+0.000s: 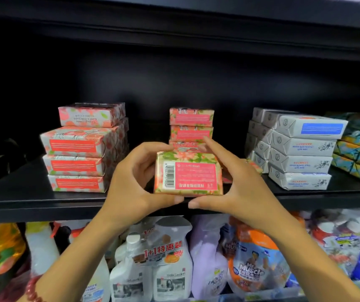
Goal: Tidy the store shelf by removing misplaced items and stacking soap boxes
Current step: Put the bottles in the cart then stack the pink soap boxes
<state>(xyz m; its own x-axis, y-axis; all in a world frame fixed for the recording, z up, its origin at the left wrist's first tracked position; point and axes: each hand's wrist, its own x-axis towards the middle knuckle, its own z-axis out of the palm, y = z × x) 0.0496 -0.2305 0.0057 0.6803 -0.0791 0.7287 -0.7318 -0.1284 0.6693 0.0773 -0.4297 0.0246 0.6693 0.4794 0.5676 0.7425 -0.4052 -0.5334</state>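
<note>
Pink floral paper wraps the soap box (188, 174) I hold at the front of the shelf (22, 199), before the middle stack (191, 125); my left hand (131, 182) and right hand (235, 182) clasp its sides. It seems light, stiff, slightly slick, so gripping both ends suits it

A shop's household-goods aisle — a black display shelf (44, 201) carries matching soap boxes (76, 147) in stacks, one showing a barcode (169, 175), above rows of cleaning bottles (170, 269) — one with a promotional sticker (163, 250).
</note>
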